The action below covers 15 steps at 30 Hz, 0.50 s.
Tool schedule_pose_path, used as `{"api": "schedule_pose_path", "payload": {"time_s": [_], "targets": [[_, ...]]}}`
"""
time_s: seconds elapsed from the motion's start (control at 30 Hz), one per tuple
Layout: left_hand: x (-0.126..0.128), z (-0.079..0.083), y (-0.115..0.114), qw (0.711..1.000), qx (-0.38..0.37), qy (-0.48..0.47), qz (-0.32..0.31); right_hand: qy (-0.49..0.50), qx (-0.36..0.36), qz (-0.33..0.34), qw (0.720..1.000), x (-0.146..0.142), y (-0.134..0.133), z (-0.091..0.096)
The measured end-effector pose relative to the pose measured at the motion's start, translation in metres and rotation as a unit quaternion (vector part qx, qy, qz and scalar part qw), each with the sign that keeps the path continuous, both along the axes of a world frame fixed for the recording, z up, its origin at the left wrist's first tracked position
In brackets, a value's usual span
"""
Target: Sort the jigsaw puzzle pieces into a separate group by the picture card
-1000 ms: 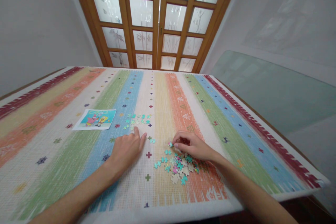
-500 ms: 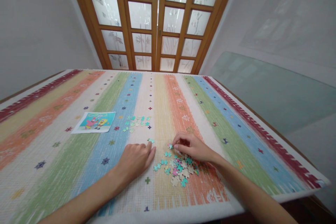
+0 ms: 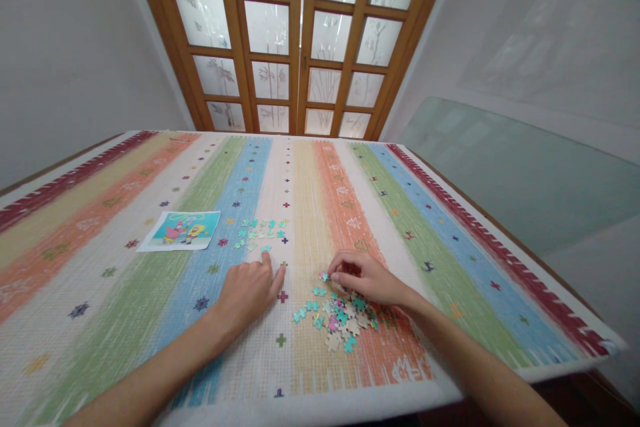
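My left hand (image 3: 250,287) lies palm down, with its index finger stretched out to a teal puzzle piece (image 3: 265,248) and the thumb apart. That piece sits just below the small rows of teal and pale green puzzle pieces (image 3: 260,230). Between thumb and fingertips, my right hand (image 3: 364,277) pinches a pink and teal puzzle piece (image 3: 325,275). Right below this hand spreads a loose pile of puzzle pieces (image 3: 345,323), some with their plain backs up, and the hand hides part of it.
A printed cartoon picture (image 3: 181,231) lies flat on the left, beside the rows. The striped tablecloth (image 3: 125,320) covers the table up to the wooden glass-paned doors (image 3: 300,60). Against the right wall leans a pale glass panel (image 3: 505,167).
My left hand has slid forward and left, and the teal piece at its fingertip has moved with it up to the rows. My right hand stays nearly still with its piece.
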<state>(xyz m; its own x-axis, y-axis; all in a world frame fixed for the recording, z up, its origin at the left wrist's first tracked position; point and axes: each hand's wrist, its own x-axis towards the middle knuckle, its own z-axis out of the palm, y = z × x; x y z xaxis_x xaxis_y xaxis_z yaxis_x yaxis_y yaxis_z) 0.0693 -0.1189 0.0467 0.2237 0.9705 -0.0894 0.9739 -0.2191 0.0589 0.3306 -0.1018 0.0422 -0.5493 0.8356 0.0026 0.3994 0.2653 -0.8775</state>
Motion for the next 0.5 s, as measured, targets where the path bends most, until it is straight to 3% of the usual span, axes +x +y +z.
{"api": "schedule_pose_path", "payload": {"time_s": [0.13,0.5], "targets": [[0.0007,0.001,0.0003,0.999,-0.003,0.048,0.003,-0.002,-0.008,0.0,1.0,0.0,0.0001,0.0009],[-0.0004,-0.0001,0.0014,0.999,0.001,0.034,0.008,0.007,0.009,-0.013,1.0,0.0027,0.0011,0.0021]]}}
